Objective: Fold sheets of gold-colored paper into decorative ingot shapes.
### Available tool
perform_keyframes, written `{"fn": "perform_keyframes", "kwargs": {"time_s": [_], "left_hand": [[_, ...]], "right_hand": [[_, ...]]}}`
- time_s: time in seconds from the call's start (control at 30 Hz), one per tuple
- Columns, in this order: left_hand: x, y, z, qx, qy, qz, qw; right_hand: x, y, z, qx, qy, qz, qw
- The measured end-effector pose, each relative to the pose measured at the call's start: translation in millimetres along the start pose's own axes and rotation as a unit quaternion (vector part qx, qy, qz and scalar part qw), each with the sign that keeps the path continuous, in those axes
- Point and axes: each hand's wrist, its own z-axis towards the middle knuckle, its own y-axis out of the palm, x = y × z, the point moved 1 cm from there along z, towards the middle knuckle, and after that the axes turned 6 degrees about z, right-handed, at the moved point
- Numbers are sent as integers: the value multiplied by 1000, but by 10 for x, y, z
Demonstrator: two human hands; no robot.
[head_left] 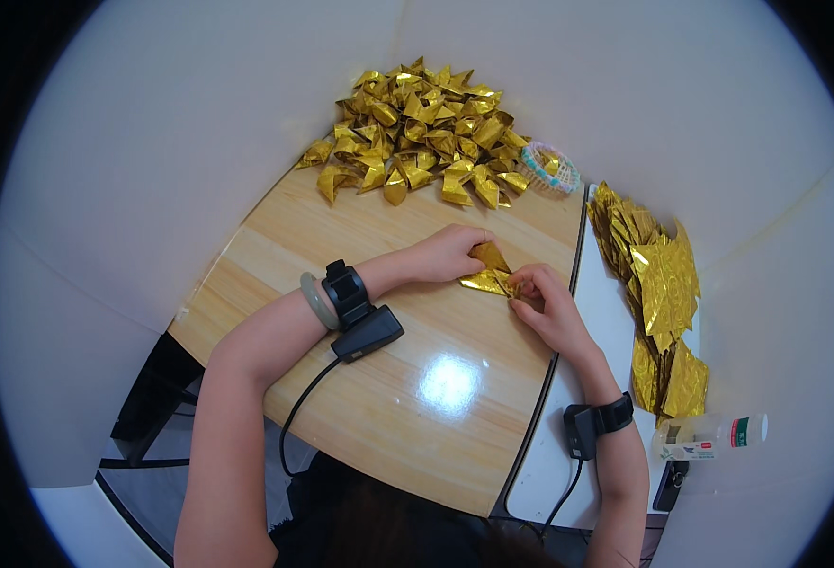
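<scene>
A piece of shiny gold foil paper, partly folded to a pointed shape, is held between both hands just above the wooden table. My left hand grips its left and upper side, thumb and fingers closed on the paper. At its right corner, my right hand pinches the foil between thumb and fingers. Parts of the paper are hidden behind the fingertips. Beyond the hands lies a big heap of folded gold paper ingots.
A small woven basket with coloured trim stands beside the heap. On the white side table at right lie stacked flat gold foil sheets, a clear plastic bottle and a small black object. Pale walls enclose the tables. Cables hang from both wrist devices.
</scene>
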Motion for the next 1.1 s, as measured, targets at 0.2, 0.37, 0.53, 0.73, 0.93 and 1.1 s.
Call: {"fn": "perform_keyframes", "kwargs": {"time_s": [0.2,0.37,0.53,0.73,0.93,1.1], "left_hand": [[6,0,10,-8,-2,3,1000],[51,13,12,-4,17,8,1000],[15,17,6,1,39,20,999],[-12,23,30,11,44,17,999],[-30,19,-3,-64,29,-39,997],[165,-45,-35,-55,62,108,991]], "right_hand": [[-8,-2,-10,-14,13,-7,1000],[-18,-22,-30,-9,26,-51,998],[-33,-29,-31,5,29,-54,998],[38,-29,-35,16,6,-46,999],[30,-22,-43,27,-6,-54,998],[-5,-22,-37,43,34,-58,997]]}}
